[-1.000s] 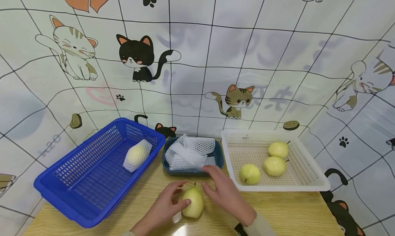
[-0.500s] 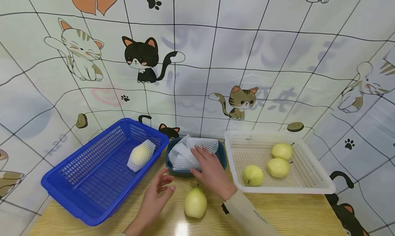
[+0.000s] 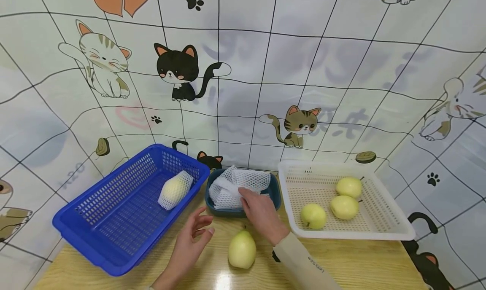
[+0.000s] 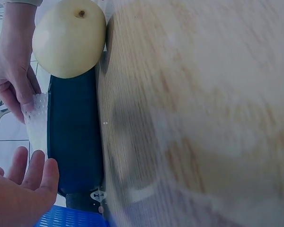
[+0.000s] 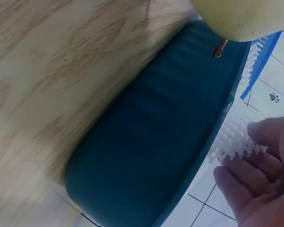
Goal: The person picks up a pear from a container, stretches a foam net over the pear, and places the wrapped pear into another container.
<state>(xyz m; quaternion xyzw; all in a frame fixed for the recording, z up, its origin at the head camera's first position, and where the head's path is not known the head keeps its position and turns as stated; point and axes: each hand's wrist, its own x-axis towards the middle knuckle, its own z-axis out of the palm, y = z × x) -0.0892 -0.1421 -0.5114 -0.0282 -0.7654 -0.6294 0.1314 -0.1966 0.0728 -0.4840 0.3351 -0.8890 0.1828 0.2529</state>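
Note:
A pale yellow-green pear [image 3: 242,250] stands upright on the wooden table, stem up, between my two hands. Behind it, a teal container [image 3: 227,213] holds a pile of white foam fruit nets [image 3: 227,194]. My right hand [image 3: 263,214] reaches over the container's front edge. In the right wrist view, its thumb and fingers pinch the edge of a foam net [image 5: 234,142]. To the left of the pear, my left hand [image 3: 191,241] is held apart from it, fingers relaxed and slightly bent, with nothing in them.
On the left, a blue basket [image 3: 114,226] contains one pear in a foam net [image 3: 175,190]. The white basket [image 3: 353,234] on the right holds three bare pears [image 3: 344,207]. A cat-patterned sheet [image 3: 243,71] hangs behind the table.
My left hand has left the pear and moved left. My right hand has gone into the teal container, and its fingers, first spread over the nets, now pinch one.

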